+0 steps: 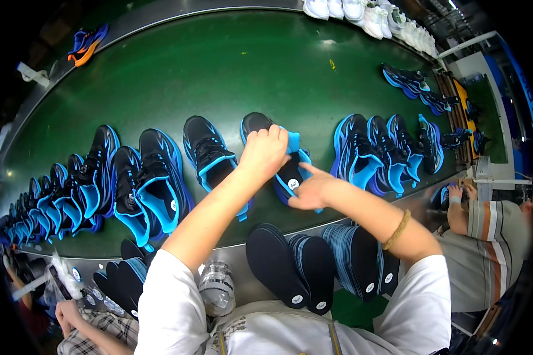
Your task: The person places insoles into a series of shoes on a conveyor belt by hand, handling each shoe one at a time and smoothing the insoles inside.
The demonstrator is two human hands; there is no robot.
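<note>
A black shoe (256,122) with light blue trim lies on the green work surface, toe pointing away from me. My left hand (265,152) is closed on its light blue tongue (293,142), covering the middle of the upper. Inside the shoe, a dark insole with a white round label (294,183) shows near the heel. My right hand (317,188) is at the heel opening, with thumb and forefinger spread apart at the collar. Its other fingers are partly hidden. Just left of this shoe stands a matching shoe (202,139), partly behind my left forearm.
More matching shoes line both sides, like the pair (160,157) at left and the group (355,142) at right. Stacked insoles (275,263) and a clear plastic bottle (217,290) lie close to me. White shoes (376,21) line the far edge. Other people sit at both sides.
</note>
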